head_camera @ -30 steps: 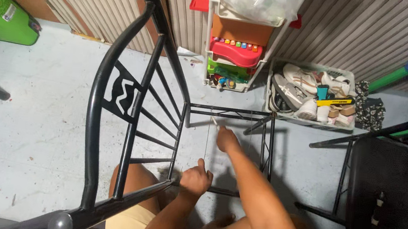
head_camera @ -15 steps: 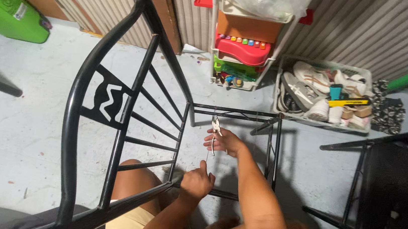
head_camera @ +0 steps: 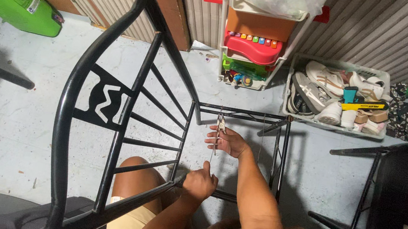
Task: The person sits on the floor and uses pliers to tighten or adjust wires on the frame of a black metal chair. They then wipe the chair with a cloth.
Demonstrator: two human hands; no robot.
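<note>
The right hand (head_camera: 226, 141) has lifted its thin strands (head_camera: 218, 131) higher inside the chair frame (head_camera: 127, 121), pinching them; just below, the left hand (head_camera: 199, 184) grips their lower end.

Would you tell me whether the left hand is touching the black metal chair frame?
Touching: the head view shows the left hand closed around the near rail of the black chair frame, no gap visible.

Even, fairly bright light; soft shadows fall toward 9 o'clock on the concrete floor (head_camera: 20, 135). Sharp centre, edges bowed by wide-angle distortion.
</note>
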